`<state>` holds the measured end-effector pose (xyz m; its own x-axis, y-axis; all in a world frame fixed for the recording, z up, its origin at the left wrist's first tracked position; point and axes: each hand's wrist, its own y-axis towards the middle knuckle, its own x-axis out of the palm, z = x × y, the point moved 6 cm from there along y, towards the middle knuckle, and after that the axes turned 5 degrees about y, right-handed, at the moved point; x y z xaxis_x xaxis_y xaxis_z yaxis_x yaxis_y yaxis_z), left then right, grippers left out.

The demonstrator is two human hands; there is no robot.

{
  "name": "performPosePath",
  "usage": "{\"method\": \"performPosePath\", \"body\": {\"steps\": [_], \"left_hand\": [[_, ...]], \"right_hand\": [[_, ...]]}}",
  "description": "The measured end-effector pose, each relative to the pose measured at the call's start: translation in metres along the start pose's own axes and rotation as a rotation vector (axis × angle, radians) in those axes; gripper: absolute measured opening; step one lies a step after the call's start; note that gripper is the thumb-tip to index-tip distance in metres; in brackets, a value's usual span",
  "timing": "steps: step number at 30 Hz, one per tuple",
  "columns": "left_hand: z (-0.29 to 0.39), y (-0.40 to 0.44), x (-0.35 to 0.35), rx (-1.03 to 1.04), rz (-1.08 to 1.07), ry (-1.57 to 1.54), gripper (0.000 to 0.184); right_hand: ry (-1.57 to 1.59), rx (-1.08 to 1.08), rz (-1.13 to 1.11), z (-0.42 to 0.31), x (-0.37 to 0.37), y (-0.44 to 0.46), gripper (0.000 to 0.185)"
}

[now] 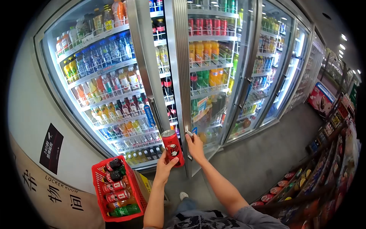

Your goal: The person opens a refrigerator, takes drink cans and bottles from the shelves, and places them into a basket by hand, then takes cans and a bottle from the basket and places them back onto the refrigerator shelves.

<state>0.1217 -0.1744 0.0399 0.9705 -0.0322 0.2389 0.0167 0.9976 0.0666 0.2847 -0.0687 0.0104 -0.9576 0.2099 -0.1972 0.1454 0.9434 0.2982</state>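
A tall red drink can (pixel 172 147) with a silver top is in my left hand (pixel 163 168), my thumb and fingers wrapped round its lower part. It is nearly upright, tilted a little. Just right of it, my right hand (pixel 196 147) has its fingers closed round the metal handle (pixel 189 133) of a glass cooler door (pixel 207 103). That door stands ajar, swung out toward me, and bottles on the shelves show through the gap beside its metal frame (pixel 180 68).
Lower left, a red basket (pixel 142 191) holds several bottles and cans, above a yellow-brown carton (pixel 146 184). A closed cooler (pixel 103 72) full of bottles is at left. More cooler doors (pixel 263 68) run right. Snack shelves (pixel 305 191) line the right of the grey floor (pixel 248 164).
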Motion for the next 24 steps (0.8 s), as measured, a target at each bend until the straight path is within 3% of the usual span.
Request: {"method": "performPosePath", "body": {"steps": [3, 6, 15, 21, 24], "left_hand": [[-0.008, -0.026, 0.026, 0.007, -0.036, -0.015, 0.063], [-0.015, -0.048, 0.049, -0.013, -0.083, -0.004, 0.064], [-0.023, -0.053, 0.134, -0.014, -0.253, -0.029, 0.07], [-0.033, -0.039, 0.202, -0.029, -0.406, -0.054, 0.069], [-0.037, -0.03, 0.237, -0.056, -0.446, -0.056, 0.067]], "right_hand": [[0.144, 0.009, 0.147, -0.001, -0.042, -0.035, 0.03], [0.241, -0.037, 0.244, 0.0, -0.085, -0.063, 0.029], [0.123, -0.015, 0.594, 0.015, -0.22, -0.129, 0.023], [0.332, -0.035, 0.868, 0.026, -0.308, -0.148, 0.027], [0.128, -0.008, 1.071, 0.007, -0.348, -0.157, 0.027]]}}
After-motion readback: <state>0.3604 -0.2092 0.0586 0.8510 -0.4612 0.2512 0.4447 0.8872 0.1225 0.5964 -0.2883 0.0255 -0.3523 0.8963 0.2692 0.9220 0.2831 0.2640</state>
